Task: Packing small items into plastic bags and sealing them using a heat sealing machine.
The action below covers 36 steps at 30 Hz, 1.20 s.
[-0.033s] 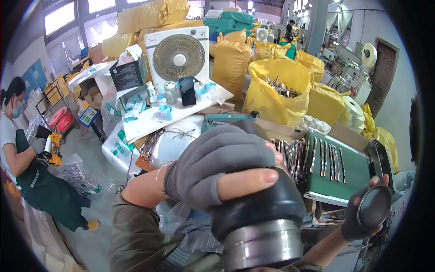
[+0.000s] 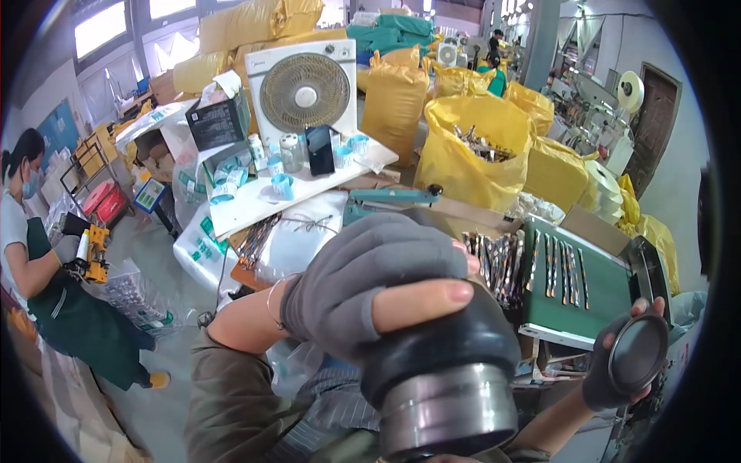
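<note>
Close below the view, my left hand (image 2: pixel 370 282), in a grey fingerless glove, is closed around a dark vacuum flask (image 2: pixel 448 409). The flask is tilted, with its shiny steel neck band toward me; its mouth is out of sight. At the lower right my right hand (image 2: pixel 600 380), gloved the same way, holds a round dark lid (image 2: pixel 639 353) by its rim, apart from the flask. Beyond the hands, patterned strips (image 2: pixel 498 270) lie bunched beside a green work surface (image 2: pixel 563 320) that has several more strips set in a row.
A white table (image 2: pixel 255 214) bears a fan (image 2: pixel 305 92), a phone (image 2: pixel 319 150), a glass jar (image 2: pixel 292 154) and blue-white rolls (image 2: pixel 282 186). Behind stand yellow sacks (image 2: pixel 478 185). A person in a dark apron (image 2: pixel 73 309) stands at the left, holding a yellow tool (image 2: pixel 96 253).
</note>
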Available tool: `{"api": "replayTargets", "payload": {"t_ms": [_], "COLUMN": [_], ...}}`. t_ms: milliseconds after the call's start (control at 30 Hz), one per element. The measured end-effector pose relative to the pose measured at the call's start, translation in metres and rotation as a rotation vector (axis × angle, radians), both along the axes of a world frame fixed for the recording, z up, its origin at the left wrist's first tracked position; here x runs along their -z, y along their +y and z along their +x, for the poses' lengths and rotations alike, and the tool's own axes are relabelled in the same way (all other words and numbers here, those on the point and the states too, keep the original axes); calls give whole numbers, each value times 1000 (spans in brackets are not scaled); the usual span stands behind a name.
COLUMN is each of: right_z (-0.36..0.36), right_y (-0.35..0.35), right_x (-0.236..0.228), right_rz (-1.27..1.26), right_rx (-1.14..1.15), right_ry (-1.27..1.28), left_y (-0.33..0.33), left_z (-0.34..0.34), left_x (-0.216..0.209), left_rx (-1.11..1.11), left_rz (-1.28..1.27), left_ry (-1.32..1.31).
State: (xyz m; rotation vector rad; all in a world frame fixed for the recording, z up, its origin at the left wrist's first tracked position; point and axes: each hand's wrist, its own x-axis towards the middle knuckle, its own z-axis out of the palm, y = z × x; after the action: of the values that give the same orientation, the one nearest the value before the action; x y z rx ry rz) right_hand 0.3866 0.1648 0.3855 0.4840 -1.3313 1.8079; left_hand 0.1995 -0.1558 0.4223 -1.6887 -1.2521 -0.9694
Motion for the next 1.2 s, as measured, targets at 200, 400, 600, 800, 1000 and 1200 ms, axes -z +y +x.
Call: {"api": "replayTargets", "payload": {"t_ms": [200,400,600,800,1000,1200], "right_z": [-19,-91,-128,-158,-168,-174], "right_y": [-2,-106,-120,-120,-131,-136], "right_x": [-11,-19,-45,-25,-37,-36], "right_rz": [392,623,1584,1792,1770,1740], "right_rx": [-150,152,176,88,212,138], "right_ry": [-5,54,13,167,-412,-454], "left_y": [-2,-4,0,-2,-8,-14], "left_z": [-20,-41,-39,-53,-56,-61], "left_x": [53,93,115,129,136,136], "left_rx": [106,-55,-170,29,-171,-267], "left_rz": [-113,-193,-326,-490,-452,-412], "left_ry": [-531,-494,-641,-901,-839,-776]}}
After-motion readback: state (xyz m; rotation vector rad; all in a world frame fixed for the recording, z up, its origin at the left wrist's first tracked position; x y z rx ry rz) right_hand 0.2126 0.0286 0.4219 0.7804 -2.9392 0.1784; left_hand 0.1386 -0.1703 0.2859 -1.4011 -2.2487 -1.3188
